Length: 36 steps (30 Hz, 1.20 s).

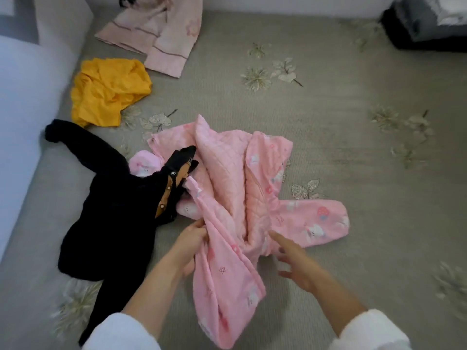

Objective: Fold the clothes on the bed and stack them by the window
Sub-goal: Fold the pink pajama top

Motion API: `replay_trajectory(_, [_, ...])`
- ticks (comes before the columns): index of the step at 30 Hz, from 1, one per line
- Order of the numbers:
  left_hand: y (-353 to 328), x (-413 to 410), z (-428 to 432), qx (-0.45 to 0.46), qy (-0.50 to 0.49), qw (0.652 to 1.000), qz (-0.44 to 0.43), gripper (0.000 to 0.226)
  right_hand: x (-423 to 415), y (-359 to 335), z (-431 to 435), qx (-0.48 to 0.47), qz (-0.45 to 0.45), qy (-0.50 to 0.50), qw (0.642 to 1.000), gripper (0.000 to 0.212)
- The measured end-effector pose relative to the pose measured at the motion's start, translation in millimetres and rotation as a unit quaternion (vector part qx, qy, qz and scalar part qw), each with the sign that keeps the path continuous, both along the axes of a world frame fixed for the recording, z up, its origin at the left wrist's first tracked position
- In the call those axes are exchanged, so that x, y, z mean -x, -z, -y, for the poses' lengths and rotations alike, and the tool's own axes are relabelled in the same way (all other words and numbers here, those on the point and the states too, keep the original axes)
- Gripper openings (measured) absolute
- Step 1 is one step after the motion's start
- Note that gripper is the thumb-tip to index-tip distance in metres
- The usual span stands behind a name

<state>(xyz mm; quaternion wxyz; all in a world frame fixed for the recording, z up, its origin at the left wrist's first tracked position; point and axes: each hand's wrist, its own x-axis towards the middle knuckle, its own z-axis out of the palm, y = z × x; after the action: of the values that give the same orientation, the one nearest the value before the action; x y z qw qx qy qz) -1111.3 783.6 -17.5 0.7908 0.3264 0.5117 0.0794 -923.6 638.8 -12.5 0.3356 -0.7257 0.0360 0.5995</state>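
Observation:
A pink quilted jacket (227,178) with small cartoon prints lies crumpled and open in the middle of the bed. My left hand (192,238) grips one edge of it near its lower left, bunching the fabric. My right hand (293,258) hovers with fingers spread just beside the jacket's lower right, below the sleeve that sticks out to the right. A black garment (111,213) with a brown-lined collar lies spread to the left, partly over the jacket. A yellow garment (106,92) sits crumpled at the upper left. Pale pink pyjamas (161,39) lie at the top.
The bed has a grey cover with a flower pattern (353,160). A pale padded side (25,97) runs along the left edge. A dark pile (424,24) of fabric sits in the top right corner. A white wall borders the far side.

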Motion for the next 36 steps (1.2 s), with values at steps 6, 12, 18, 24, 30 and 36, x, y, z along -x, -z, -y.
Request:
replay_trajectory(6, [-52.5, 1.2, 23.5, -0.013, 0.008, 0.999, 0.045, 0.019, 23.1, -24.3, -1.3, -0.040, -0.055, 0.077, 0.995, 0.033])
replay_trajectory(12, [-93.9, 4.8, 50.1, -0.003, 0.197, 0.978, -0.064, 0.055, 29.9, -56.5, 43.5, -0.053, -0.014, 0.092, 0.994, 0.024])
replay_trajectory(18, [-119.7, -1.0, 66.3, -0.228, 0.056, 0.966, -0.111, 0.008, -30.7, -116.5, 99.2, -0.084, 0.194, 0.093, 0.973, 0.007])
replay_trajectory(24, [-164.7, -10.8, 81.2, -0.005, -0.058, 0.973, 0.225, 0.054, -79.6, -213.3, 120.9, -0.171, 0.296, 0.107, 0.934, 0.005])
replay_trajectory(30, [-194.4, -69.7, 92.7, -0.022, -0.022, 0.999, 0.041, 0.022, -138.4, -230.7, 148.6, -0.127, 0.288, 0.039, 0.948, 0.020])
replay_trajectory(36, [-252.0, -168.9, 90.7, -0.213, -0.094, 0.972, 0.027, 0.022, -231.2, -261.5, 141.9, -0.186, 0.394, 0.066, 0.898, 0.010])
